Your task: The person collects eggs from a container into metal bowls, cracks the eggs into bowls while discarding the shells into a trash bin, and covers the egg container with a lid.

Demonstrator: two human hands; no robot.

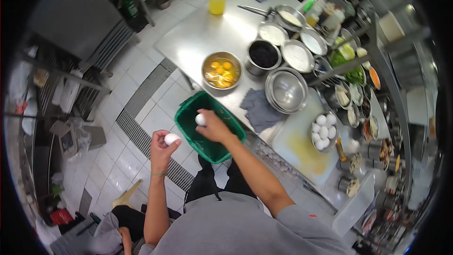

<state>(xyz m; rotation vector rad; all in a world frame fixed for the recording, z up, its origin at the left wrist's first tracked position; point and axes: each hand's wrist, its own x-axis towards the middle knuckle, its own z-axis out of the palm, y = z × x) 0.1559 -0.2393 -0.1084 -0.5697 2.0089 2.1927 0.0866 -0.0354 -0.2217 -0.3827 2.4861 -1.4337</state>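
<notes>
My left hand (163,145) holds a white egg (171,139) between its fingertips, to the left of a green-lined bin (183,122). Over that bin, my right hand (213,127) grips another white egg (201,119). A steel bowl (204,76) with several cracked eggs, yolks showing, sits at the counter's edge just beyond the bin. Farther right, a bowl of whole white eggs (323,132) rests on a stained white cutting board (302,147).
On the steel counter (188,38) stand a jug of yellow liquid (217,1), a pot with dark contents (263,55), stacked empty bowls (286,90) and a grey cloth (259,109). Another person (113,229) is at the lower left, near a yellow stool (127,195).
</notes>
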